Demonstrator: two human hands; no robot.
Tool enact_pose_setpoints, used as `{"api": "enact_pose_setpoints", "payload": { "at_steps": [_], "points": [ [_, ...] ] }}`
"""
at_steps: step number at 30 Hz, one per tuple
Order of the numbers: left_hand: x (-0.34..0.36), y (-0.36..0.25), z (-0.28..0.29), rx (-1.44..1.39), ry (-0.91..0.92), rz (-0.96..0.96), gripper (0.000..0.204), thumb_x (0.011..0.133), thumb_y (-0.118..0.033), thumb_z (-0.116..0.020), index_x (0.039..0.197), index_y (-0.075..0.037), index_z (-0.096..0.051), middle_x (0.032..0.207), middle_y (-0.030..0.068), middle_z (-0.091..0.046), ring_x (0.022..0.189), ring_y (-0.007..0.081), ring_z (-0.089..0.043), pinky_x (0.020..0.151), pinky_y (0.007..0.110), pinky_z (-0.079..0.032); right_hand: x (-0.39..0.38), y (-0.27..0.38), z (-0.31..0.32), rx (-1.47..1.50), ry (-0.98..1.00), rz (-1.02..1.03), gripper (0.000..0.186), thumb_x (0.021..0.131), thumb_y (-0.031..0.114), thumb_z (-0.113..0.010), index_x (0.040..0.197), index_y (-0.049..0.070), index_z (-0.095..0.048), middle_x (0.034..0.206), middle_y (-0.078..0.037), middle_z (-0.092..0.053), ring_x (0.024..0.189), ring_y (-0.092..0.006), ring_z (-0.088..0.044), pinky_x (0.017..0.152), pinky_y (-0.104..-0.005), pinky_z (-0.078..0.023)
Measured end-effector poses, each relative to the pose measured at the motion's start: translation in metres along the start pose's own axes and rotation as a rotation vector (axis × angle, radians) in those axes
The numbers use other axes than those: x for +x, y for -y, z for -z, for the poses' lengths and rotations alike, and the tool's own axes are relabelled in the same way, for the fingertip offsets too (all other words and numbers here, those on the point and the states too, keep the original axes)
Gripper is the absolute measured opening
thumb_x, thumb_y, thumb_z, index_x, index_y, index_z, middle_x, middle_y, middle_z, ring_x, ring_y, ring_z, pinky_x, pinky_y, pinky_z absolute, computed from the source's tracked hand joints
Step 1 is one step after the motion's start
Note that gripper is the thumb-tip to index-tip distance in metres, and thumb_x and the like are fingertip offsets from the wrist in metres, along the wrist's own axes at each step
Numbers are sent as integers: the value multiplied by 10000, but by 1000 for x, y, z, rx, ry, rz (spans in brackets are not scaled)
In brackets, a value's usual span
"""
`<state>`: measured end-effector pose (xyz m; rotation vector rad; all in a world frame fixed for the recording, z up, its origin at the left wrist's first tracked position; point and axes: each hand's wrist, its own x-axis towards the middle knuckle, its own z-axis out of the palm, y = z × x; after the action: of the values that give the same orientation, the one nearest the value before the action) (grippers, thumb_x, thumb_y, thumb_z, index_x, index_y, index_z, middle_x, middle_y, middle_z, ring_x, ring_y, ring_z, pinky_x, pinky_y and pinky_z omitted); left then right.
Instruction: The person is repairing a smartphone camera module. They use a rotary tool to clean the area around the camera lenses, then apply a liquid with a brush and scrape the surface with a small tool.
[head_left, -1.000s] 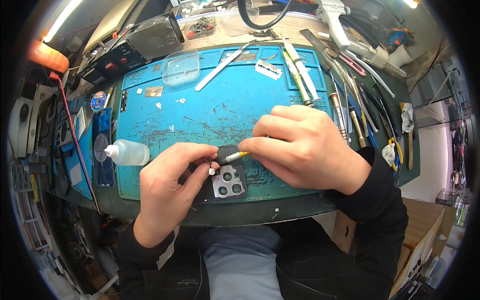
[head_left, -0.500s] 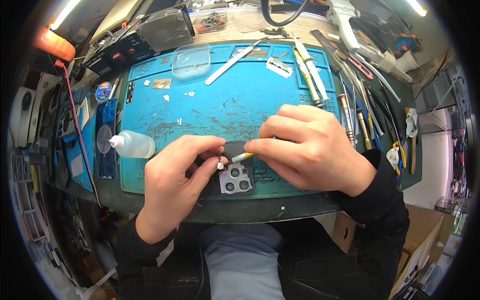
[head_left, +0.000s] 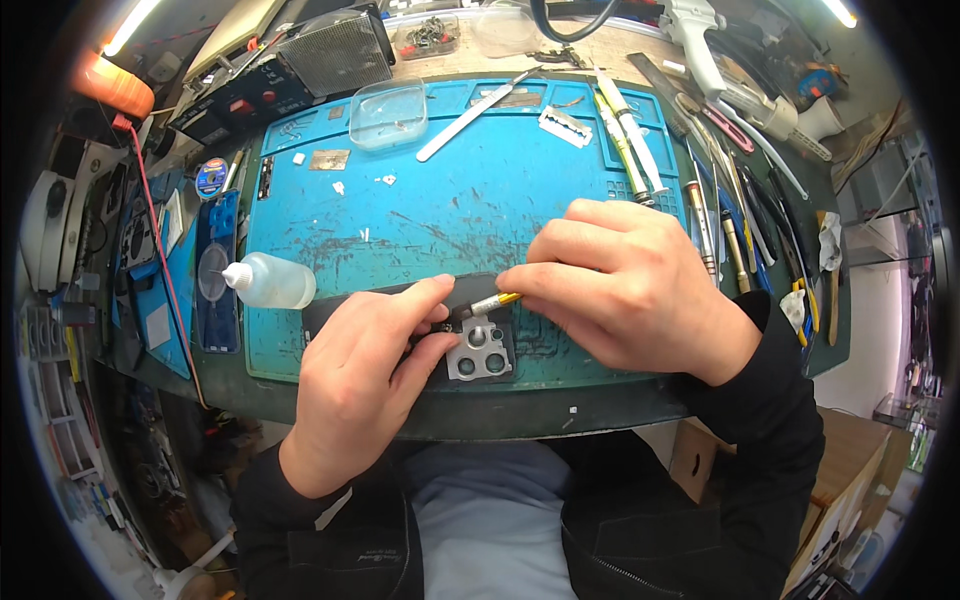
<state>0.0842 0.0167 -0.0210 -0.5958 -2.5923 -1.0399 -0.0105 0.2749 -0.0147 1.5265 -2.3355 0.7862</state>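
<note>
A dark flat panel (head_left: 322, 316) lies on the mat under my left hand, and at its right end is a grey metal plate (head_left: 467, 367) with several round holes, like a phone's camera surround. My left hand (head_left: 372, 368) is closed over the panel, thumb and fingers pinched together beside the plate's upper left corner. What those fingertips hold is hidden. In a pinch grip, my right hand (head_left: 630, 290) holds a small brush (head_left: 487, 305) with a yellow handle and metal sleeve. Its dark tip is at the plate's top edge, close to the left fingertips.
Left of my hands a clear squeeze bottle (head_left: 278, 281) lies on the blue mat (head_left: 400, 225). Further back are a clear plastic box (head_left: 388, 115), a scalpel-like tool (head_left: 470, 122), a razor blade (head_left: 565, 127) and syringes (head_left: 630, 135). Many hand tools (head_left: 735, 215) line the right side.
A small white bit at my left fingertips no longer shows. The left hand has shifted slightly, and more of the dark panel is visible on its left. The brush tip remains near the plate.
</note>
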Motion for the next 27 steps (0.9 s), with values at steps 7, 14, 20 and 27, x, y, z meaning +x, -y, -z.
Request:
{"api": "enact_pose_setpoints", "payload": {
  "at_steps": [7,14,20,27],
  "points": [
    [-2,2,-5,94,-47,-105,535,850,163,-801,1357,28,-700,982,118,-781,840,213,-729,712,315,-591,-2,3,1,-60,-16,-9,105,790,125,-748,886,100,-715,843,-11,-590,800,-215,-652,652,-366,-562],
    [-6,1,-7,108,-54,-91,583,829,135,-832,1383,17,-694,1004,115,-775,845,249,-729,731,350,-589,-4,5,4,-36,-4,-18,209,830,91,-838,1032,90,-782,896,-14,-682,721,-204,-646,604,-350,-531],
    [-7,-4,-10,130,-83,-104,708,785,54,-915,1440,27,-648,1025,125,-771,863,272,-736,734,373,-594,-4,6,3,-12,-13,-18,185,819,91,-803,999,74,-764,881,-21,-659,736,-210,-653,610,-353,-545],
    [-8,-13,-15,126,-121,-20,773,790,-51,-951,1480,31,-615,1016,129,-758,850,254,-726,728,353,-597,-3,7,0,-29,-20,-19,188,792,113,-746,976,73,-748,877,-21,-631,794,-216,-670,629,-360,-560]
  ]
}}
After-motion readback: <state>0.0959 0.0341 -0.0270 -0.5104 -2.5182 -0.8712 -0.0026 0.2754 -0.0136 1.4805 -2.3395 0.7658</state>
